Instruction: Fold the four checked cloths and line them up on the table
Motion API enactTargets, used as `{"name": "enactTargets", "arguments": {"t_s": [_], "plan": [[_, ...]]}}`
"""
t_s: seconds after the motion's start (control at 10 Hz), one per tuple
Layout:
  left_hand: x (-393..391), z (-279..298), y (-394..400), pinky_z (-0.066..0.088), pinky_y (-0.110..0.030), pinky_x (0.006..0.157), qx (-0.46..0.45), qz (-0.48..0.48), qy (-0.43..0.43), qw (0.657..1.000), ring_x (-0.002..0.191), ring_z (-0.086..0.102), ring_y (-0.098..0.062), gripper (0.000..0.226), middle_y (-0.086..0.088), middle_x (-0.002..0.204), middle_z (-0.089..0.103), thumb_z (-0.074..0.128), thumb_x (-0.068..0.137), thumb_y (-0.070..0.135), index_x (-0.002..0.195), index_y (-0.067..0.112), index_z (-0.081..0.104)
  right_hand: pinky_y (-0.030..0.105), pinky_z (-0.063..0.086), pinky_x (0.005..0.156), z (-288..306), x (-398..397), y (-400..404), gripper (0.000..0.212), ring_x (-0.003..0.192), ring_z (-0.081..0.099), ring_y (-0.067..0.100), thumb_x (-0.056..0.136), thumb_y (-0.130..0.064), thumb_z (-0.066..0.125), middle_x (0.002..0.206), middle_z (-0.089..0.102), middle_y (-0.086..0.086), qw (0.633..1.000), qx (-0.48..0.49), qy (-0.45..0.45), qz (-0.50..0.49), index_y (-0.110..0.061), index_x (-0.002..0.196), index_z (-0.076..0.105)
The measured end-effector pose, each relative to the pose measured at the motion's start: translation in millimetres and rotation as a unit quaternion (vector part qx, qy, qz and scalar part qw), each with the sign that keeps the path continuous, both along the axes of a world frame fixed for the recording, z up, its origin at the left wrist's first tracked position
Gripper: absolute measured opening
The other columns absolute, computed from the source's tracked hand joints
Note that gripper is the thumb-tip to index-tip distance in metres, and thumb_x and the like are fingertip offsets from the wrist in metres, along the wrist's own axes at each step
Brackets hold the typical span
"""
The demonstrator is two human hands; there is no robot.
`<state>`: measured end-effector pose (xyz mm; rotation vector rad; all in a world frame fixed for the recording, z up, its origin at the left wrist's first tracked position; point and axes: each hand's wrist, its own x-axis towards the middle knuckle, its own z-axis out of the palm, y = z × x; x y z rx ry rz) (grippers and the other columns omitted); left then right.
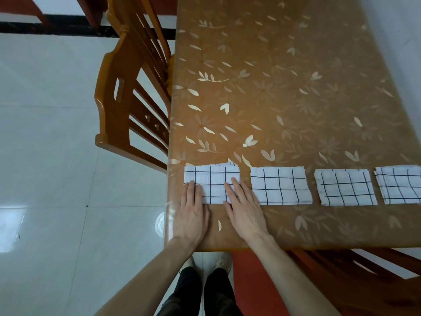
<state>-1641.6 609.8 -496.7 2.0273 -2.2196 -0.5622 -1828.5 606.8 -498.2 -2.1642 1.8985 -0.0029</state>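
— Nearest of all? Two hands. Left hand (190, 209) and right hand (242, 207), both flat, fingers straight and close together, pressing down on the first cloth (211, 184). Gripping nothing.

— And the cloths?

— Four, all folded, white with dark lines. In a row along the near side of the table (284, 92). First cloth close to the table's left edge. Second cloth (281, 186) just beside it, a small gap between. Third cloth (345, 187) next. Fourth cloth (401, 184) farthest right, cut off by the picture's side.

— Heavy?

— Probably light and soft. Floppy too, likely to fall open if lifted by one corner. Best pinched at both short sides, or pushed flat with open palms. Table cover looks shiny, so likely easy to slide.

— Room to move?

— Lots of bare table behind the row. Little room on the left: first cloth near that edge, chair (134, 92) right against the table there. Careful pushing left, could slip off. Row looks almost done, only a small straightening left.
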Motion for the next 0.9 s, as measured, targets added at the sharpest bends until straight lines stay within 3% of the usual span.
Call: {"name": "enactTargets", "arguments": {"t_s": [0.3, 0.5, 0.7, 0.8, 0.9], "plan": [[0, 4, -2, 0.038, -0.05, 0.119, -0.009, -0.001, -0.028, 1.0, 0.146, 0.04, -0.037, 0.058, -0.021, 0.156, 0.043, 0.061, 0.097, 0.027, 0.148, 0.004, 0.045, 0.042, 0.027, 0.123, 8, 2, -6, 0.058, 0.157, 0.023, 0.022, 0.108, -0.041, 0.042, 0.17, 0.026, 0.001, 1.0, 0.009, -0.007, 0.004, -0.021, 0.161, 0.031], [1, 32, -6, 0.041, -0.052, 0.114, -0.04, -0.023, -0.04, 0.998, 0.141, 0.047, -0.035, 0.056, -0.014, 0.152, 0.051, 0.054, 0.098, 0.037, 0.147, 0.011, 0.048, 0.041, 0.018, 0.129, 41, -11, -2, 0.063, 0.159, 0.015, 0.017, 0.108, -0.053, 0.019, 0.171, 0.02, -0.003, 0.998, 0.0, -0.054, -0.035, -0.023, 0.163, 0.027], [-8, 89, -7, 0.037, -0.049, 0.12, -0.074, -0.039, -0.004, 0.996, 0.142, 0.047, -0.028, 0.063, -0.005, 0.15, 0.055, 0.021, 0.105, 0.054, 0.148, 0.018, 0.05, 0.038, 0.014, 0.128, 110, -43, 11, 0.071, 0.159, 0.015, 0.016, 0.105, -0.06, 0.012, 0.169, 0.028, -0.003, 0.991, -0.04, -0.081, -0.1, -0.021, 0.162, 0.029], [-18, 131, -6, 0.038, -0.051, 0.119, -0.116, -0.044, 0.011, 0.992, 0.14, 0.047, -0.028, 0.067, -0.004, 0.149, 0.055, 0.014, 0.106, 0.057, 0.147, 0.019, 0.05, 0.035, 0.007, 0.126, 148, -61, 25, 0.073, 0.159, 0.014, 0.016, 0.103, -0.064, 0.01, 0.17, 0.025, -0.004, 0.99, -0.067, -0.069, -0.102, -0.024, 0.163, 0.026], [-28, 175, -10, 0.042, -0.051, 0.115, -0.161, -0.042, 0.016, 0.986, 0.137, 0.049, -0.028, 0.065, -0.005, 0.146, 0.057, 0.019, 0.106, 0.057, 0.146, 0.018, 0.052, 0.036, 0.01, 0.127, 186, -80, 34, 0.07, 0.158, 0.019, 0.018, 0.105, -0.062, 0.014, 0.169, 0.027, -0.003, 0.987, -0.109, -0.067, -0.095, -0.024, 0.162, 0.027]]}}
